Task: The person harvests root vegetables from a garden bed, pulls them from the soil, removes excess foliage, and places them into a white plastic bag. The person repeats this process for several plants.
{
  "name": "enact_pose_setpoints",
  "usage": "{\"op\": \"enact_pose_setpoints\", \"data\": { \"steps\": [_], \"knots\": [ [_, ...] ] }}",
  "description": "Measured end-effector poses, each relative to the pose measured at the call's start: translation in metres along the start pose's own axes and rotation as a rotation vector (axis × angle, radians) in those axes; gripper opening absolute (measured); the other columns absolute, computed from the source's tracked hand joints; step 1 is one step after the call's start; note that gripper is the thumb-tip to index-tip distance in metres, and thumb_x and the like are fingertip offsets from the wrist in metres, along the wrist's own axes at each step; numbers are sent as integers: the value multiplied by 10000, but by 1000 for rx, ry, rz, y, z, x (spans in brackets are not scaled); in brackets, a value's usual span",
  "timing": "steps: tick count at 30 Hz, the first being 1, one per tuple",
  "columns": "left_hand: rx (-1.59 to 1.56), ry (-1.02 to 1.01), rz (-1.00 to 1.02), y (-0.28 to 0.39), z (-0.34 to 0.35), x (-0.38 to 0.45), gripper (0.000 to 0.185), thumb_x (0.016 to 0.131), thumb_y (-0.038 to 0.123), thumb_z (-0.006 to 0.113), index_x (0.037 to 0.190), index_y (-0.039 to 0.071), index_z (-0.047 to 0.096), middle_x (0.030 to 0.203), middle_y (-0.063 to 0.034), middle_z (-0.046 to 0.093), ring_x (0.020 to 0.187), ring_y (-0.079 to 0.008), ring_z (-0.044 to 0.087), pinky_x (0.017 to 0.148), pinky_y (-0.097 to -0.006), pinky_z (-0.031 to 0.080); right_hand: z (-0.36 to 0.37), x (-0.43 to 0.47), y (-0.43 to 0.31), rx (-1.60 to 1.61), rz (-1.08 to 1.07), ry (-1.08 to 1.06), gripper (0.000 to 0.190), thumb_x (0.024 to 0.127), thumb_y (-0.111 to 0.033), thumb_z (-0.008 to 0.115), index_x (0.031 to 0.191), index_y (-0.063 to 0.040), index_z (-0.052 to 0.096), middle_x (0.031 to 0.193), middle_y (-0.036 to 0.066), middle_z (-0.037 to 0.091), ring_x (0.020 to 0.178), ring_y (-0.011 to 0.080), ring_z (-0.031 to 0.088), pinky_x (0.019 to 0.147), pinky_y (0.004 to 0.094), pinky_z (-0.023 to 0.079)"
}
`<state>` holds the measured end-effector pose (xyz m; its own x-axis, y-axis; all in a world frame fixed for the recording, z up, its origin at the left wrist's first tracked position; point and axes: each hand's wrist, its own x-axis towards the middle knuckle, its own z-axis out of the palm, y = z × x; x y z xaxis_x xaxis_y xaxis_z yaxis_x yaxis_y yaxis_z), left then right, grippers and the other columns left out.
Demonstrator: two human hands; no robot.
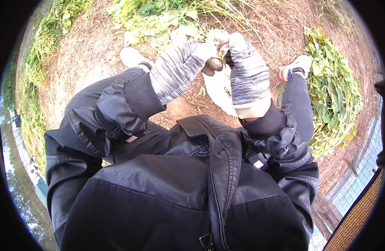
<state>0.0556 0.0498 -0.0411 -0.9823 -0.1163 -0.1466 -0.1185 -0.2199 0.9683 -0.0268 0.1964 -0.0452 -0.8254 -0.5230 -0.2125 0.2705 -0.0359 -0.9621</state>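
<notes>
My left hand [208, 58] and my right hand [238, 47] meet in front of me, both in grey-and-white striped knit gloves with dark fingertips. Between the fingers is a small pale yellow piece of plant, perhaps a bean pod [223, 54], and both hands grip it. Glare and the gloves hide part of it. Below the hands, a white bag or bowl [216, 89] rests on the ground, partly covered by my right forearm. A few small brownish bits [227, 91] show in it.
Beyond my hands lies a heap of leafy green plants [161, 15] with long stems [227, 12]. Another leafy pile [332, 94] lies past my right shoe [297, 66]. Dry straw covers the soil [85, 47]. Wire mesh [352, 188] runs along the right edge.
</notes>
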Motion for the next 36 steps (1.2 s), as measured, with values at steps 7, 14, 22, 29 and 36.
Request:
{"op": "enact_pose_setpoints", "data": {
  "steps": [7, 14, 22, 29, 36],
  "knots": [
    [160, -89, -73, -10, -1, 3, 413, 970, 329, 462, 1064, -46, 606, 995, -142, 653, 921, -220, 636, 848, -327, 502, -19, 1, 4, -237, -67, 3, 262, 926, -268, 562, 1027, -34, 625, 896, 47, 641, 818, 131, 596, 751, 272, 482],
    [62, -116, -341, -71, 7, 20, 344, 958, 278, 498, 1121, -3, 614, 953, -90, 670, 862, -147, 624, 743, -280, 504, -66, 7, 32, -24, -21, -285, 271, 874, -201, 560, 1075, -27, 609, 987, 66, 641, 904, 155, 607, 801, 271, 477],
    [754, -389, -527, -126, 47, 59, 295, 932, 270, 526, 1131, 74, 621, 912, -102, 677, 801, -156, 641, 725, -285, 506, -140, 45, 63, -517, -217, -17, 282, 927, -175, 495, 1134, -10, 589, 1049, 137, 630, 949, 222, 599, 859, 295, 452],
    [1102, -528, -330, -132, 44, 75, 298, 929, 267, 522, 1131, 68, 615, 896, -109, 676, 792, -184, 647, 732, -296, 504, -149, 44, 44, -641, -266, 108, 344, 911, -326, 534, 1057, -31, 636, 926, 158, 661, 863, 276, 624, 791, 321, 466],
    [1136, -284, -285, -166, -12, 68, 336, 913, 278, 527, 1143, 40, 589, 950, -149, 661, 883, -263, 644, 786, -332, 492, -113, 64, 76, -1113, -13, -107, 328, 896, -327, 486, 1014, -71, 655, 946, 155, 663, 914, 292, 626, 793, 363, 477]
  ]
}}
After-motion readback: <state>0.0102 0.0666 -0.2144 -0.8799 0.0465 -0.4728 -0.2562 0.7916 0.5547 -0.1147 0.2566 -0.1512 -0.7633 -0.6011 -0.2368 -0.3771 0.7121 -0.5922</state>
